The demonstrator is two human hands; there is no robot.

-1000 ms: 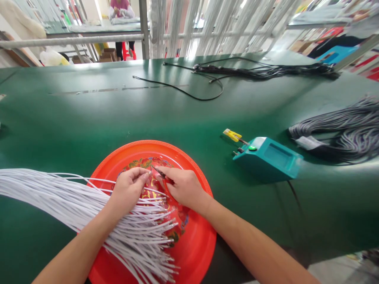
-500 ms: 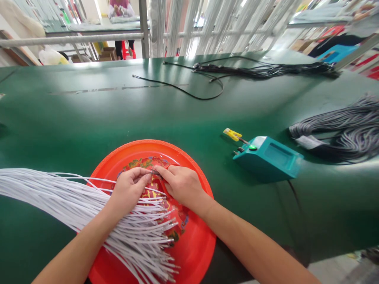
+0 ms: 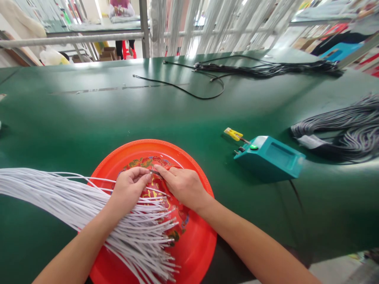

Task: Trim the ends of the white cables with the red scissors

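Over the red tray (image 3: pixel 197 260), my left hand (image 3: pixel 129 189) pinches the end of one white cable (image 3: pixel 102 180) between thumb and fingers. My right hand (image 3: pixel 185 188) is closed around a small dark metal tool (image 3: pixel 156 172), whose tip meets the cable end at my left fingertips. Most of the tool is hidden in the palm, so I cannot make out its kind. Beneath my left wrist, a thick bundle of white cables (image 3: pixel 68 195) runs in from the left, its metal-tipped ends fanned across the tray.
On the green table (image 3: pixel 103 114) stands a teal device (image 3: pixel 266 159) with a yellow clip (image 3: pixel 233 134), right of the tray. Grey cable coils (image 3: pixel 346 134) lie farther right, and black cables (image 3: pixel 266 70) at the back. Beyond a metal rack (image 3: pixel 144 27), a person (image 3: pixel 121 10) is at another table.
The dark tool's tip has shifted slightly at the cable end, and its dark shaft shows more plainly. Both hands stay in nearly the same place; the view has moved very little.
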